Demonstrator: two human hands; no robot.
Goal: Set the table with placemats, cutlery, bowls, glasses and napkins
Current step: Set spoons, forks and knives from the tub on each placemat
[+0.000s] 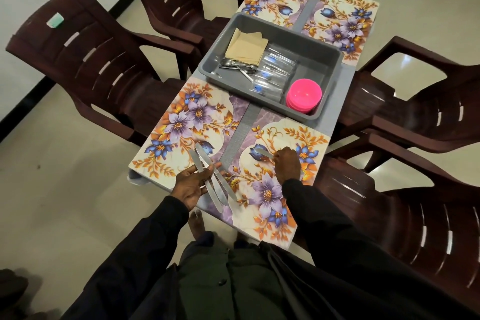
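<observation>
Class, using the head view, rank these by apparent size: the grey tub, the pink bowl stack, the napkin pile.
1. grey tub, clearly largest.
2. napkin pile and pink bowl stack look about alike. The napkins spread slightly wider, but that is too close to rank.

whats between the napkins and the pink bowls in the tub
The clear glasses lie on their sides between the napkins and the pink bowls in the grey tub, as the head view shows.

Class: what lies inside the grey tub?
In the tub: beige napkins, cutlery, clear glasses, stacked pink bowls. The lower bowls and whatever lies under the napkins are covered.
</observation>
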